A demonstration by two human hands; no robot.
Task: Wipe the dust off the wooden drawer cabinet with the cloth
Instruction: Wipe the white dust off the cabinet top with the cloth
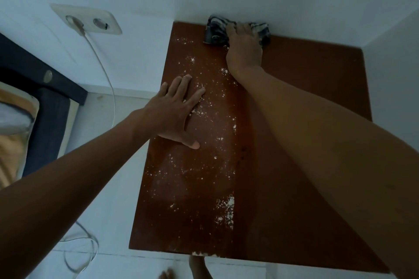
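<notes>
The reddish-brown top of the wooden drawer cabinet (294,97) fills the middle of the view. White dust specks (204,165) cover its left half, while the right half looks dark and clean. My right hand (244,45) presses a dark cloth with white stripes (215,29) flat against the back edge, where the top meets the wall. Its fingers are spread over the cloth. My left hand (176,111) lies flat on the dusty left part of the top, fingers straight and apart.
White walls close in behind and to the right of the cabinet. A double wall socket (88,20) on the left has a white cable (106,79) hanging to the floor. A dark bed frame (52,106) stands at far left. Bare feet (197,267) show below the front edge.
</notes>
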